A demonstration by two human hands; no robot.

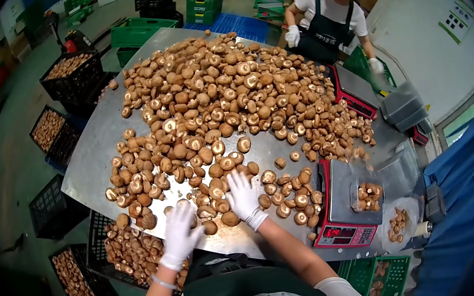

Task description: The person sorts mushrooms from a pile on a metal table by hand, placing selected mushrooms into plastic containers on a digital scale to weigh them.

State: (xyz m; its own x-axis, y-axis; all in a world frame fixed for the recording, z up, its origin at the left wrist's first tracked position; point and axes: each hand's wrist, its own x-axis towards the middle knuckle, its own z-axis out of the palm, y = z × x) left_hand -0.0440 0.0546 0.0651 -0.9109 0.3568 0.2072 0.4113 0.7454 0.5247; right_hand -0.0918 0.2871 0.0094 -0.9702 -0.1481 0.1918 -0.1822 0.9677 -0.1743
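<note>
1. Your left hand (181,232), white-gloved, is at the table's near edge, thumb apart from the fingers, just beside a loose mushroom.
2. Your right hand (244,197), also gloved, lies spread, fingers apart, against the near mushrooms (217,190); a firm grip on one cannot be confirmed.
3. The main mushroom heap (217,85) covers the middle and far part of the metal table (98,147) ahead of you.
4. Standing to your right: a red-framed scale (337,192), its display lit; a second scale (355,91) lies beyond, near a co-worker (332,21) in an apron.
5. On your near scale, a clear tray (354,198) contains mushrooms; beside it, clear plastic (412,209) holds more.
6. Below the table's left edge, a black crate (93,248) is filled with mushrooms.
7. Further left, another black crate (105,285) also contains mushrooms.
</note>
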